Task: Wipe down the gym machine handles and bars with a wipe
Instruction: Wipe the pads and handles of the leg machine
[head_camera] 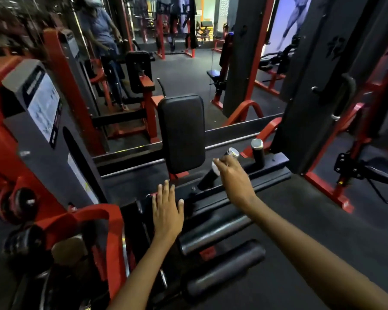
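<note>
A black handle [211, 175] with a chrome end cap slants up from the machine's frame at mid-picture. My right hand [232, 175] curls over its upper part and presses a small white wipe [215, 167] against it. A second black handle [257, 153] with a chrome cap stands upright just to the right, untouched. My left hand [167, 209] lies flat with straight fingers on the dark machine frame, below the black back pad [181, 133]. Two black foam rollers [213, 233] lie in front of my arms.
A grey and red weight-stack housing [43, 121] stands at the left. A dark upright column with a grab handle [343, 97] rises at the right, with red frame legs on the floor. A mirror behind the pad reflects a person and more machines.
</note>
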Motion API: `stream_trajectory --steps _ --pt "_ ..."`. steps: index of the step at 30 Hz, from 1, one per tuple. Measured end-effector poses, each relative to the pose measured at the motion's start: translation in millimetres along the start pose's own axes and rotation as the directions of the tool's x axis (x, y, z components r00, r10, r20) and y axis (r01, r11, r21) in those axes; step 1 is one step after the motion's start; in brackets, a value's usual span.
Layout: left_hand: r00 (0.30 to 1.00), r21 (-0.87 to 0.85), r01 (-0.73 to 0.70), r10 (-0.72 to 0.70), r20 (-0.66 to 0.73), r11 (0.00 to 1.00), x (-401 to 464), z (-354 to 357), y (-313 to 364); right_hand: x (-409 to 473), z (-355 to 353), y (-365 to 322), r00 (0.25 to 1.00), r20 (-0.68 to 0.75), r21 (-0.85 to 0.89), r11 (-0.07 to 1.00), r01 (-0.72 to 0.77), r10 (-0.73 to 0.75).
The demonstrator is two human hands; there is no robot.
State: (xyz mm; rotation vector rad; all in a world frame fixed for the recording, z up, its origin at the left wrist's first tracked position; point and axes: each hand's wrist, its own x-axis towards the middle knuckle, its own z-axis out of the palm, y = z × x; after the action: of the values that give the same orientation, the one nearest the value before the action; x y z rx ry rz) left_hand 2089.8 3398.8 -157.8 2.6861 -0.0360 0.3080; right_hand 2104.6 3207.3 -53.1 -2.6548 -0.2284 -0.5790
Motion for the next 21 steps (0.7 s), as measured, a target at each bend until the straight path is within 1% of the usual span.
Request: stream_trajectory --steps 1,2,4,5,7,9,10,11,12,14,15,17,19,21 --pt "1.0 0.034 -0.008 0.008 0.008 0.999 12 8 -5 17 4 8 0.992 -0.046 -0.114 0.988 0.108 -0.114" --pt "0.999 0.063 -0.02 0.019 0.026 0.998 21 16 -12 29 5 14 0.983 -0.021 -0.198 0.965 0.172 -0.18" --pt "0.998 0.122 -0.052 0.047 0.043 0.991 29 28 -23 38 11 25 0.972 0.035 -0.336 0.913 0.232 -0.234" --pt "0.998 0.148 -0.06 0.054 0.045 0.987 30 32 -27 38 16 27 0.967 0.1 -0.364 0.895 0.256 -0.236" --pt "0.997 0.17 -0.063 0.055 0.05 0.983 31 37 -29 32 35 28 0.943 0.2 -0.352 0.879 0.321 -0.265" --pt "0.997 0.175 -0.052 0.042 0.06 0.983 31 40 -27 28 60 22 0.924 0.291 -0.286 0.899 0.332 -0.248" --pt "0.997 0.179 -0.046 0.034 0.066 0.983 31 41 -27 27 74 16 0.913 0.309 -0.267 0.897 0.353 -0.268" --pt "0.997 0.183 -0.048 0.036 0.068 0.982 32 41 -27 27 85 10 0.89 0.356 -0.243 0.891 0.384 -0.286" --pt "0.997 0.187 -0.052 0.039 0.071 0.981 31 41 -28 29 92 4 0.849 0.445 -0.232 0.879 0.417 -0.285" --pt "0.996 0.198 -0.058 0.042 0.08 0.979 30 41 -28 33 99 5 0.775 0.564 -0.266 0.827 0.496 -0.284" --pt "0.996 0.201 -0.059 0.044 0.077 0.978 31 41 -29 36 96 5 0.772 0.555 -0.233 0.834 0.501 -0.309" --pt "0.997 0.196 -0.056 0.044 0.067 0.979 31 41 -28 43 73 3 0.814 0.493 -0.15 0.891 0.428 -0.308" --pt "0.997 0.191 -0.055 0.043 0.064 0.98 31 43 -28 53 50 15 0.912 0.312 -0.192 0.923 0.335 -0.266" --pt "0.997 0.189 -0.057 0.048 0.055 0.98 31 45 -29 59 31 20 0.96 0.217 -0.288 0.928 0.238 -0.179"
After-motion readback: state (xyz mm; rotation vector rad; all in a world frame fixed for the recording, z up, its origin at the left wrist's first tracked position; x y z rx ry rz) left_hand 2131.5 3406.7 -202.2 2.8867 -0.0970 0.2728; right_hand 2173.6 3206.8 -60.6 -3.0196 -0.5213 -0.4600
